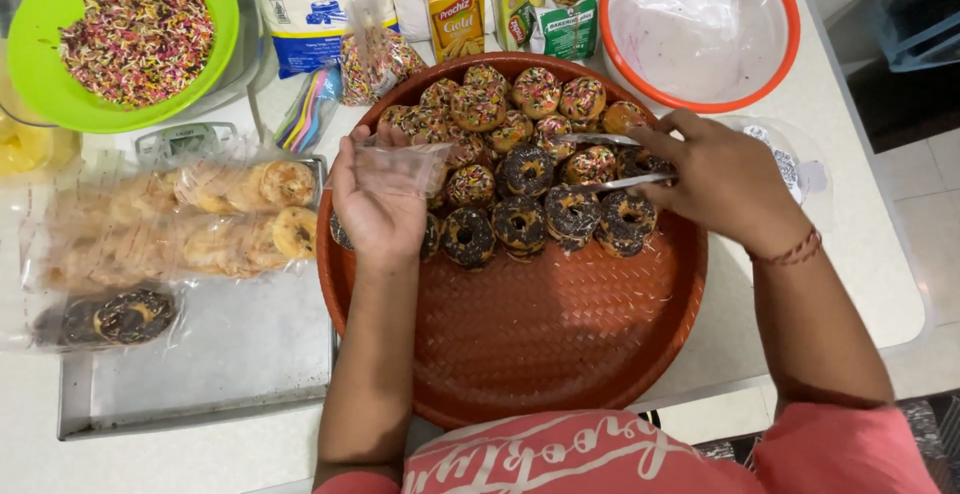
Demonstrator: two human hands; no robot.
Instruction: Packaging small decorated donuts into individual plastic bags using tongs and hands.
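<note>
Fingers (pixel 655 154) of right hand (pixel 722 182) pinch tongs (pixel 610 161); left hand (pixel 378 199) grips one plastic bag (pixel 400 159).

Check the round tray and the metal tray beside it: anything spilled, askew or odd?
Only small things. Loose sprinkles lie scattered on the round brown tray near the doughnuts. Bagged doughnuts on the metal tray overhang its left edge. No damage is visible.

A white bench (pixel 860 254) fills most of the view; beyond its right edge lies a pale tiled floor (pixel 935 204), evenly lit.
</note>
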